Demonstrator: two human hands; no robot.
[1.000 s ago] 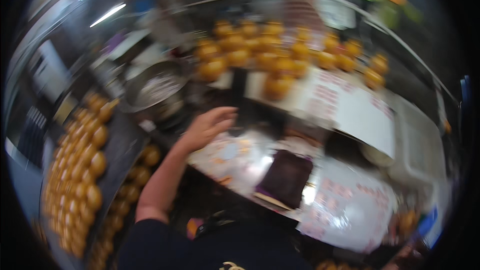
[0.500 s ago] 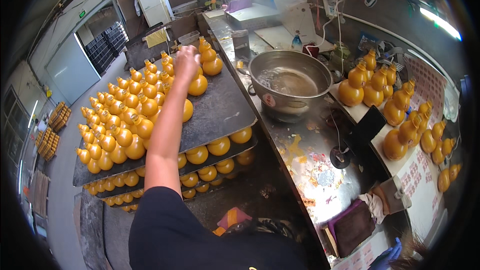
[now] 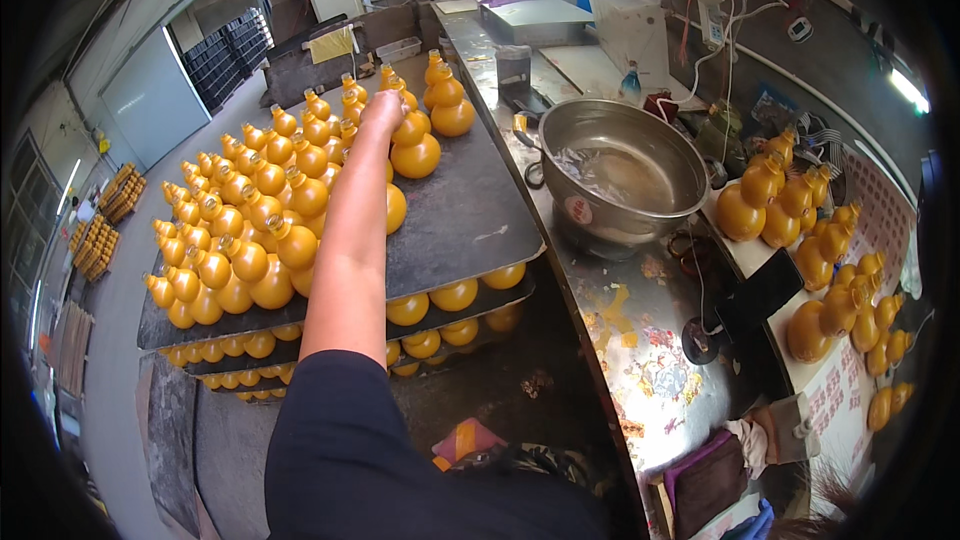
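My left hand (image 3: 384, 111) reaches out over the top board, fingers closed at the neck of an orange gourd-shaped bottle (image 3: 415, 154). The hand hides that neck; the bottle's round lower bulb seems to stand on the dark board (image 3: 450, 210). Right beside it is another gourd-shaped bottle (image 3: 453, 118). Dense rows of the same bottles (image 3: 250, 260) fill the board's left part, their narrow open necks upward. One more round bulb (image 3: 396, 207) shows by my forearm. My right hand is out of view.
Lower boards carry more bottles (image 3: 455, 295). To the right runs a metal bench (image 3: 640, 380) with a large metal pot (image 3: 625, 165), a dark phone-like screen on a stand (image 3: 760, 295) and further gourd bottles (image 3: 740, 212). Someone's blue-gloved hand (image 3: 755, 522) shows at the lower right.
The view has shifted, so the board and pot sit differently in it. My left hand stays over the same part of the board. The blue-gloved hand has dropped lower.
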